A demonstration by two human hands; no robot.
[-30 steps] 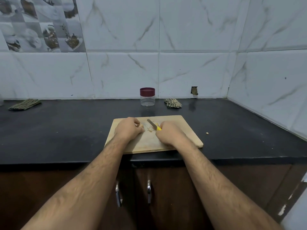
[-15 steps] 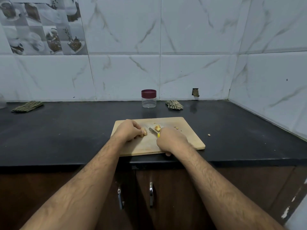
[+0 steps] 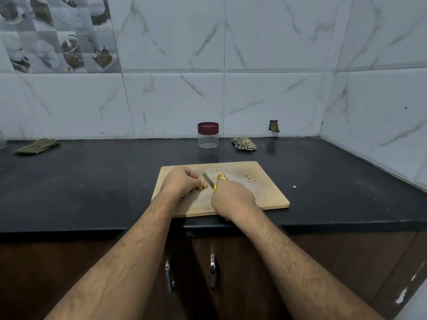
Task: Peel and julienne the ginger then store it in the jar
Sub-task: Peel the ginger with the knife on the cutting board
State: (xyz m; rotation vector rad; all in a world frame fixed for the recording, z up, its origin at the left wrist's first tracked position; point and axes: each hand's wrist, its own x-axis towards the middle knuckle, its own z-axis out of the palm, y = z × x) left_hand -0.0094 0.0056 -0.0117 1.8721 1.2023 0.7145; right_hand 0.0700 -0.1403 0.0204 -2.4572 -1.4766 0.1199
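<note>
Little has shifted: left hand (image 3: pixel 179 181) pinches ginger (image 3: pixel 202 184), right hand (image 3: pixel 232 198) grips knife (image 3: pixel 208 180).

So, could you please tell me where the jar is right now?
In the head view the jar, its maroon lid on, stands at the back of the black counter against the wall, behind the cutting board and left of a crumpled cloth.

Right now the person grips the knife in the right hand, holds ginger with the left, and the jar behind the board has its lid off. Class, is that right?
Not quite: the head view shows the jar with its dark red lid on. The right hand does grip the knife; the left hand holds ginger.
</note>
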